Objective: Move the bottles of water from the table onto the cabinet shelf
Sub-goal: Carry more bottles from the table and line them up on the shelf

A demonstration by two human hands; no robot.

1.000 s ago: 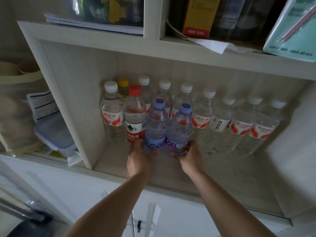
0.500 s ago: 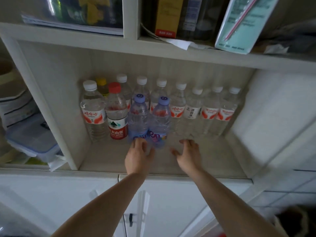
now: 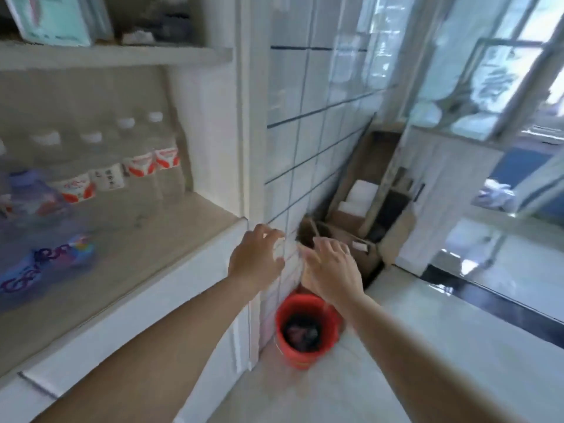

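The cabinet shelf (image 3: 171, 227) now lies at the left of the head view. A row of clear water bottles (image 3: 140, 160) with white caps and red-and-white labels stands along its back. A blue-tinted bottle (image 3: 39, 233) with a purple label stands blurred at the far left. My left hand (image 3: 256, 261) hangs in the air past the shelf's right end, fingers loosely curled, holding nothing. My right hand (image 3: 332, 270) is beside it with fingers spread and relaxed, also holding nothing. No table is in view.
A red bucket (image 3: 305, 331) with dark contents stands on the pale floor below my hands, against a white tiled wall (image 3: 305, 132). Cardboard boxes (image 3: 360, 215) lean in the corner behind it. Windows (image 3: 488, 87) and a glass door fill the right side.
Both hands let go of the two blue bottles and pulled back from the shelf. My view has swung sharply to the right, so the shelf moved to the left edge.
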